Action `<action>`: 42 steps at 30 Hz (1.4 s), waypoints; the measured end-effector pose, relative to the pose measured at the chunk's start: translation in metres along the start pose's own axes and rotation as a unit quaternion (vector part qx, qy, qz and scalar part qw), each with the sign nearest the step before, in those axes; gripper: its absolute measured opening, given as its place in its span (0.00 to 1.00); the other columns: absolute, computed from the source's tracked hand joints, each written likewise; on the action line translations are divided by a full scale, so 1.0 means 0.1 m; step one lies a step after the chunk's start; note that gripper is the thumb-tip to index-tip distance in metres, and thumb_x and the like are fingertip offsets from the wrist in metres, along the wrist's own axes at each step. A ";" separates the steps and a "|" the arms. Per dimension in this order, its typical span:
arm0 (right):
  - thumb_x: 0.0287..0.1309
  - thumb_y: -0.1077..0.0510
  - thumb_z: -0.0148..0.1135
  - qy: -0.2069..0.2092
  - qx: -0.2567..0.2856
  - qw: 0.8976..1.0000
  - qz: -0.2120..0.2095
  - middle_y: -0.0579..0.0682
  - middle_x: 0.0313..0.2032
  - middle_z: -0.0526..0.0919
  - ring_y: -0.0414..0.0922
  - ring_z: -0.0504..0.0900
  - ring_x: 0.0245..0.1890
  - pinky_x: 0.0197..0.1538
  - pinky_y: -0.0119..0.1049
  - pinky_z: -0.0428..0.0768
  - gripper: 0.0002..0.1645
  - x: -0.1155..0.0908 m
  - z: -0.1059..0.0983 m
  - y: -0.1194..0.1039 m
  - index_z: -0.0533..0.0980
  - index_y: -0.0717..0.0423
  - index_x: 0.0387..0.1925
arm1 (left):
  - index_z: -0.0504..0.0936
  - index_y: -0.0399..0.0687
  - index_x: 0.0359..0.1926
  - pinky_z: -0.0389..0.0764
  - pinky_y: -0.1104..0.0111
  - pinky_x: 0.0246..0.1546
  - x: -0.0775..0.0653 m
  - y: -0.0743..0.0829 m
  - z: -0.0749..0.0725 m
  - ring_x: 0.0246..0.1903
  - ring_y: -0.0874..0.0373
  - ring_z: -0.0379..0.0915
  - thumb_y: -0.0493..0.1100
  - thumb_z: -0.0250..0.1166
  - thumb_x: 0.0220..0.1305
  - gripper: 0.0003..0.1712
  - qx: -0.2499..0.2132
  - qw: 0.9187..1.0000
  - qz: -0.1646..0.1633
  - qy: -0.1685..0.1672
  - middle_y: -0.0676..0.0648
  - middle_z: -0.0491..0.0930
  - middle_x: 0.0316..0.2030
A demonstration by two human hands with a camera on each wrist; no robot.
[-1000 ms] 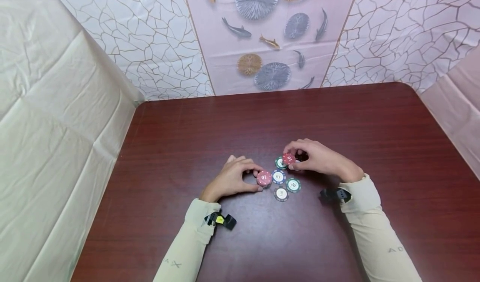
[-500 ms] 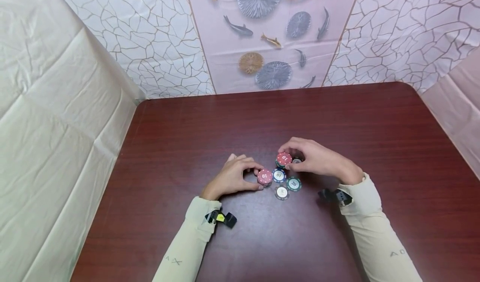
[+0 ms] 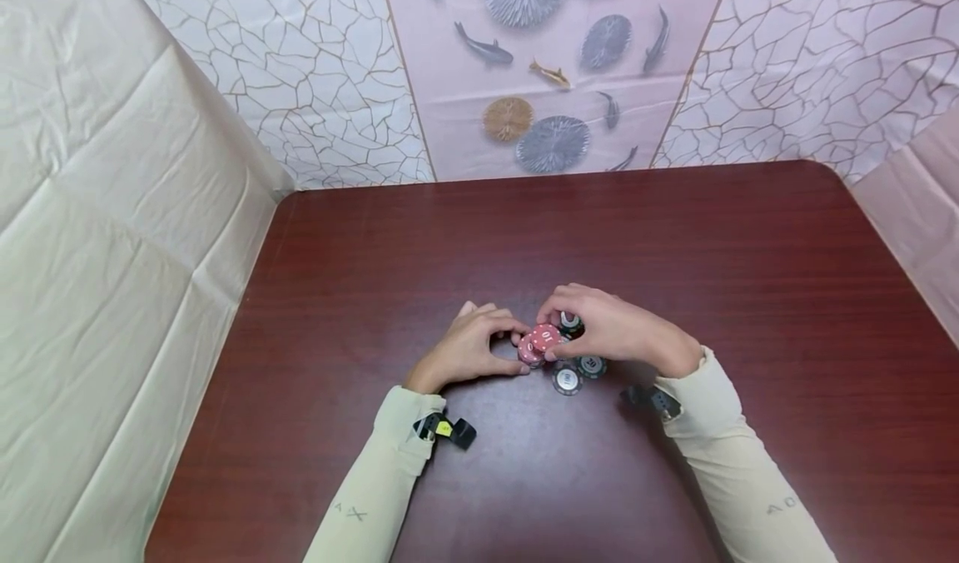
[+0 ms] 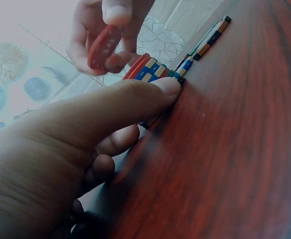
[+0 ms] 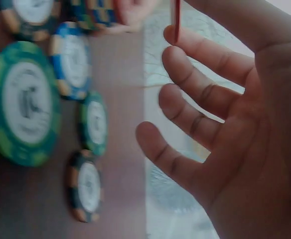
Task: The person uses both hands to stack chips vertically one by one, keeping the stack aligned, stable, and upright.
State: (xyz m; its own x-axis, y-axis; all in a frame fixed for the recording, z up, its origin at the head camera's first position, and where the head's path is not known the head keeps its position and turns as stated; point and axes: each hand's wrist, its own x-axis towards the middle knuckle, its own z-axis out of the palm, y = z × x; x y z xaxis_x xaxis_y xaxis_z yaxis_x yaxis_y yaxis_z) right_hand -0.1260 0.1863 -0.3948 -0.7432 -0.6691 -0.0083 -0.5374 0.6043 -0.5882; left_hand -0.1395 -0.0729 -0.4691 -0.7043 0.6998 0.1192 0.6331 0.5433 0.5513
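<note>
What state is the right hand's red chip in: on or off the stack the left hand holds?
Off: both wrist views show the red chip pinched in the right hand, apart from the stack.

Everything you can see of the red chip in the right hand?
The red chip is a thin round disc, plastic-looking, with pale spots around its rim and a number on its upward face that looks like 10. The right hand pinches its edge between thumb and fingers. It is off the table, above the chip stack at the left hand; the left wrist view shows it apart from that stack.
</note>
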 end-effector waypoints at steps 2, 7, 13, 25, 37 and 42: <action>0.55 0.52 0.80 -0.002 -0.014 1.000 -0.001 0.39 0.43 0.80 0.45 0.78 0.49 0.55 0.46 0.78 0.20 0.02 0.05 -0.01 0.84 0.46 0.49 | 0.89 0.61 0.56 0.62 0.64 0.48 0.01 0.00 0.00 0.42 0.67 0.69 0.61 0.81 0.54 0.29 -0.002 1.000 -0.003 -0.002 0.66 0.83 0.40; 0.56 0.50 0.79 -0.002 -0.028 1.000 -0.008 0.39 0.41 0.78 0.45 0.77 0.48 0.54 0.45 0.77 0.20 0.04 0.13 -0.01 0.84 0.45 0.49 | 0.89 0.59 0.55 0.62 0.63 0.49 0.02 0.02 -0.01 0.43 0.67 0.70 0.60 0.81 0.54 0.28 0.003 1.000 -0.005 -0.005 0.64 0.84 0.43; 0.57 0.49 0.79 -0.003 -0.032 0.999 -0.002 0.39 0.44 0.79 0.48 0.78 0.55 0.61 0.51 0.77 0.20 0.05 0.15 0.01 0.84 0.43 0.51 | 0.89 0.57 0.55 0.63 0.62 0.50 0.06 0.03 -0.03 0.45 0.64 0.72 0.59 0.81 0.53 0.28 0.008 1.000 0.000 -0.004 0.62 0.85 0.44; 0.59 0.48 0.77 -0.006 -0.031 1.000 -0.002 0.38 0.47 0.80 0.51 0.78 0.62 0.63 0.54 0.77 0.20 0.08 0.16 0.02 0.83 0.43 0.53 | 0.89 0.56 0.54 0.63 0.62 0.50 0.08 0.03 -0.06 0.46 0.64 0.73 0.59 0.81 0.54 0.28 0.013 1.000 -0.001 -0.011 0.61 0.85 0.46; 0.60 0.49 0.77 -0.008 -0.009 1.000 -0.017 0.41 0.47 0.81 0.46 0.79 0.54 0.63 0.50 0.76 0.22 0.07 0.15 0.04 0.83 0.47 0.55 | 0.89 0.56 0.56 0.63 0.63 0.50 0.05 0.02 -0.04 0.45 0.64 0.73 0.59 0.81 0.54 0.29 0.004 1.000 -0.003 -0.013 0.61 0.86 0.46; 0.60 0.51 0.78 -0.002 0.004 1.000 0.005 0.44 0.49 0.82 0.47 0.78 0.55 0.59 0.50 0.78 0.23 0.03 0.07 0.03 0.83 0.48 0.56 | 0.89 0.60 0.56 0.61 0.63 0.48 0.00 0.01 -0.02 0.42 0.66 0.70 0.59 0.81 0.54 0.28 -0.005 1.000 -0.004 -0.008 0.63 0.84 0.42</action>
State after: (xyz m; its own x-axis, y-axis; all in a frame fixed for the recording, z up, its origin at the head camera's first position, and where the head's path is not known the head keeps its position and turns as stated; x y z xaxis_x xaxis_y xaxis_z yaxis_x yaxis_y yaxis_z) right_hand -0.1268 0.1835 -0.4018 -0.7465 -0.6651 -0.0179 -0.5272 0.6077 -0.5940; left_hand -0.1396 -0.0728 -0.4667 -0.7041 0.7029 0.1010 0.6241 0.5446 0.5603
